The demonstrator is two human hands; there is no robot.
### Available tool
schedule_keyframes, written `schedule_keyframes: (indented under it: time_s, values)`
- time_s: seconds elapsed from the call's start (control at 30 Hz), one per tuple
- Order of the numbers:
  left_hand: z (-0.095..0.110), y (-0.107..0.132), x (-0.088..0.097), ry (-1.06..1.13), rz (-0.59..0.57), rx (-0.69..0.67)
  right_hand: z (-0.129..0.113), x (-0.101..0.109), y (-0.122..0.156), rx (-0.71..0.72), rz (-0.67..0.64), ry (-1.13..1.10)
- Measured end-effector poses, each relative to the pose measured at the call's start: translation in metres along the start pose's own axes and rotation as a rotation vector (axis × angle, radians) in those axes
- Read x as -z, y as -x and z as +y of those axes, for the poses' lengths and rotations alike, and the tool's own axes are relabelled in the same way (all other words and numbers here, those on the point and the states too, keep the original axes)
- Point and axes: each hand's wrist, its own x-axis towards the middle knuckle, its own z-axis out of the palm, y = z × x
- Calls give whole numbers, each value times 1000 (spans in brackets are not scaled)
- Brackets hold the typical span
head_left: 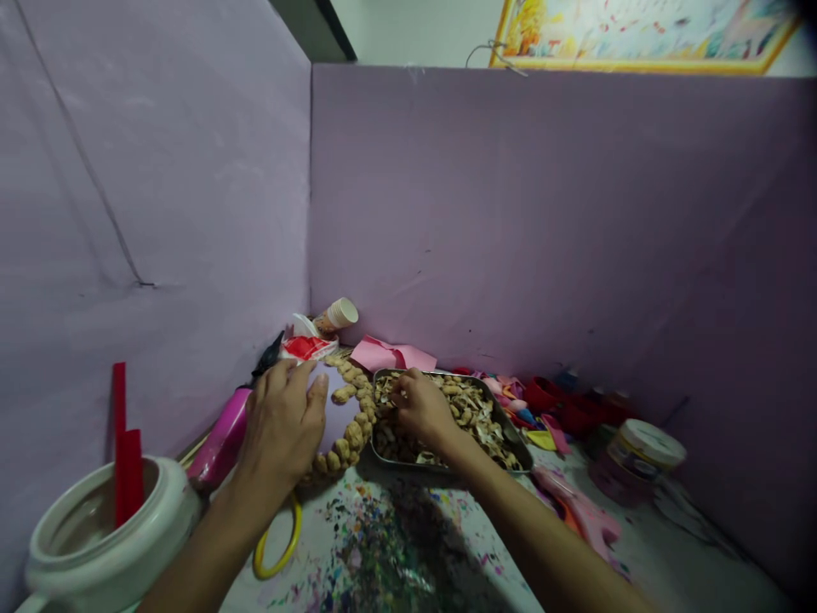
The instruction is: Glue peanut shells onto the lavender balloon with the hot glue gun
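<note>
Left hand [286, 417], thumb spread from fingers, laid over the left side of 1 lilac disc [337, 419] bordered with peanut shells [365, 410]. Right hand [422, 410], fingers bent down into 1 shell-filled metal tray [524, 461], just right of the disc; whether pinching a shell, cannot tell. Near: 1 yellow ring [292, 536]. Near left: 1 white pot [128, 558] holding 2 red strips [134, 477]. Far: stacked paper cups [338, 315].
</note>
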Motion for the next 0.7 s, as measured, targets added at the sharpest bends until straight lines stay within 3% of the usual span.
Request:
schedule_keyframes:
  time_s: [0.13, 0.2, 0.27, 0.33, 0.4, 0.53, 0.6, 0.7]
  values:
    - [8, 1, 12, 54, 93, -41, 4, 23, 40, 29, 108, -133]
    - [23, 8, 23, 186, 186, -86, 3, 32, 69, 46, 142, -197]
    - [45, 22, 33, 405, 189, -130, 1, 39, 100, 55, 181, -246]
    - [70, 42, 37, 637, -2, -102, -2, 44, 131, 59, 238, -312]
    - [92, 65, 31, 845, -311, 77, -4, 47, 158, 80, 303, -381]
    - [116, 112, 5, 1321, -827, 735, -3, 43, 195, 120, 408, -413]
    - [119, 131, -4, 1448, -998, 988, -2, 38, 205, 145, 454, -437]
    - [119, 150, -8, 1530, -1053, 1097, -1, 29, 215, 177, 505, -505]
